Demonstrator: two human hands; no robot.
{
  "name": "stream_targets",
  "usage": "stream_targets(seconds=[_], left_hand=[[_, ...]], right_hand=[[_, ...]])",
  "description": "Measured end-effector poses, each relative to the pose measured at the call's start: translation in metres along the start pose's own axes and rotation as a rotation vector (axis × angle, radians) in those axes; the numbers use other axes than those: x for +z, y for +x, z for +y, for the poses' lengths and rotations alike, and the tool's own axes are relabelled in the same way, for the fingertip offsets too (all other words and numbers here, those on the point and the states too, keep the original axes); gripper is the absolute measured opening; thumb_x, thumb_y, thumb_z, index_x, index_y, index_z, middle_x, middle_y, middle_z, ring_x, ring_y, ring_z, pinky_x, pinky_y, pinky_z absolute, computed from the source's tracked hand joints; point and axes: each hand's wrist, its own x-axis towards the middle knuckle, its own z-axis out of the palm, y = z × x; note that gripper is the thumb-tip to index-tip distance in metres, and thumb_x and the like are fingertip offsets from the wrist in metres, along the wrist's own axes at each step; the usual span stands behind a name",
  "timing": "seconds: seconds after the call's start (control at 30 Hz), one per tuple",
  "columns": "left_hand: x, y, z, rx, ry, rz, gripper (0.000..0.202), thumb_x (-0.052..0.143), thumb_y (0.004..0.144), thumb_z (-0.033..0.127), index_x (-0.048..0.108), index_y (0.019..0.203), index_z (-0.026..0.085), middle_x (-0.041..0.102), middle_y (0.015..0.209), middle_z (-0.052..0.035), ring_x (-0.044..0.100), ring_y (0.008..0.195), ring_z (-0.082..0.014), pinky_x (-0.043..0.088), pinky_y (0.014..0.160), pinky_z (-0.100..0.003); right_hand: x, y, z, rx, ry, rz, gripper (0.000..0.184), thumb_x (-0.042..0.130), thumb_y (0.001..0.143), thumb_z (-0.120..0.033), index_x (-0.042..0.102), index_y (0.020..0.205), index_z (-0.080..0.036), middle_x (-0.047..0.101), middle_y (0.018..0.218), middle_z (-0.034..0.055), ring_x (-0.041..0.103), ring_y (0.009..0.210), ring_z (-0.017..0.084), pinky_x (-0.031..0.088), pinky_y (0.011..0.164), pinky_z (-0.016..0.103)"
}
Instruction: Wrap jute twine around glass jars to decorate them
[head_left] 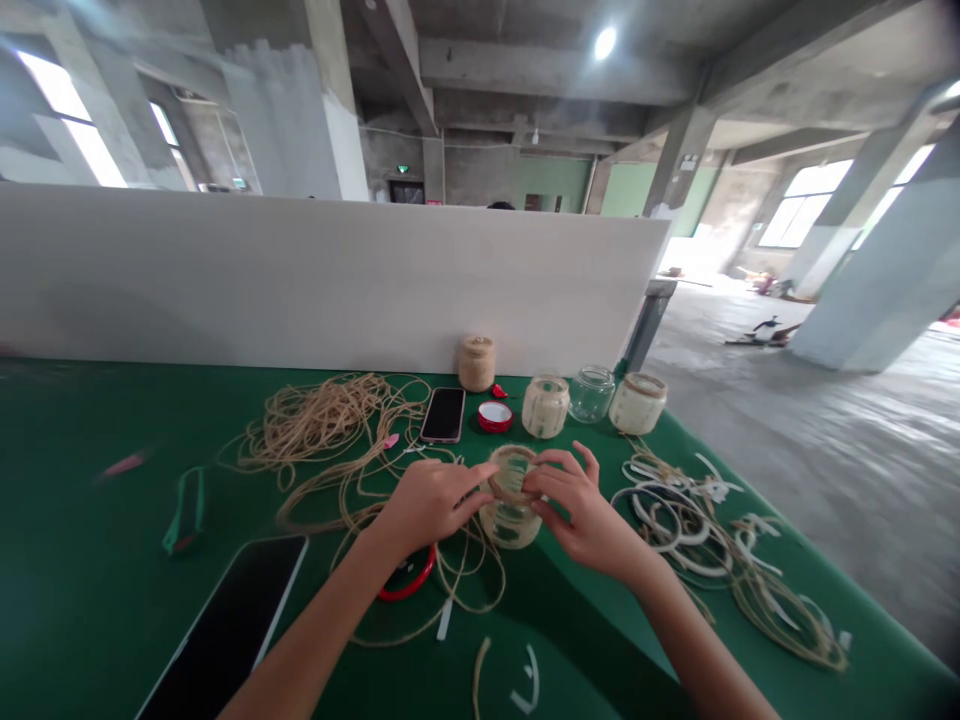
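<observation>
I have the glass jar [510, 528] standing upright near the middle of the table, squat and rounded, its translucent wall pale and slightly cloudy, with a fibrous tan twine band [512, 494] circling the neck below an open round mouth. The left hand [433, 502] and right hand [574, 508] are apart from each other, clamped on opposite sides of that neck; I see the right fingers bent over the rim, but their tips are partly hidden from me.

Just behind the jar I get a shallow red round lid [495, 418] with a white face, a glossy dark phone [443, 414], and a tightly wound twine cylinder [477, 364]. To its right stand a frosted-looking jar [546, 408], a smooth clear jar [592, 396] and a cloudy jar [638, 405] with a brown rim.

On my left, loose coarse twine [322, 420] sprawls in tangled loops; a shiny red ring [411, 588] lies partly under the left arm, near a flat black tablet [225, 630]. Far right, stiff white curls [679, 535] mix with more cord on the smooth green tabletop [75, 600]. A plain white panel [322, 280] closes off the back edge.
</observation>
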Motion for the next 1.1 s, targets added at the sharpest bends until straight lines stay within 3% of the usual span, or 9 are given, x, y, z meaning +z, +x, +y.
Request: stream_targets(seconds=[0.2,0.37,0.63,0.9,1.1], left_hand=[[0.005,0.001,0.004,0.017,0.009,0.065,0.026,0.039,0.091,0.033,0.052,0.109,0.019,0.067,0.075,-0.0016,0.063,0.066,-0.0132,0.044,0.061,-0.024],[0.005,0.003,0.012,-0.001,0.01,0.067,0.025,0.04,0.09,0.034,0.053,0.104,0.019,0.066,0.074,-0.0011,0.061,0.064,-0.0137,0.043,0.059,-0.025],[0.006,0.009,0.033,-0.074,-0.043,0.012,0.025,0.038,0.09,0.036,0.051,0.101,0.017,0.066,0.074,-0.0012,0.062,0.065,-0.0159,0.042,0.058,-0.025],[-0.006,0.003,0.013,-0.063,-0.107,-0.041,0.033,0.041,0.088,0.037,0.048,0.115,0.019,0.066,0.089,-0.0043,0.062,0.077,-0.0166,0.044,0.065,-0.025],[-0.006,-0.001,-0.001,-0.105,-0.078,-0.046,0.039,0.04,0.089,0.04,0.044,0.124,0.023,0.067,0.078,0.0001,0.06,0.06,-0.0123,0.04,0.054,-0.02]], right_hand=[[-0.003,0.001,-0.002,-0.029,-0.043,0.03,0.014,0.047,0.08,-0.013,0.055,0.088,-0.022,0.063,0.091,0.001,0.044,0.109,0.021,0.007,0.103,0.048],[-0.002,0.002,-0.009,-0.056,-0.062,0.066,0.019,0.049,0.081,-0.02,0.053,0.099,-0.021,0.061,0.099,0.0041,0.044,0.109,0.022,0.011,0.103,0.047],[0.004,0.002,-0.011,-0.063,-0.037,0.059,0.014,0.041,0.081,-0.01,0.051,0.085,-0.019,0.06,0.09,0.0052,0.049,0.1,0.019,0.016,0.101,0.046],[0.002,0.002,-0.006,-0.053,-0.017,0.045,0.017,0.042,0.079,-0.008,0.051,0.086,-0.02,0.06,0.088,0.0041,0.047,0.102,0.02,0.014,0.102,0.048],[-0.004,0.001,-0.001,-0.031,0.002,-0.001,0.019,0.042,0.076,-0.007,0.053,0.085,-0.02,0.06,0.09,0.0041,0.046,0.105,0.02,0.014,0.101,0.05]])
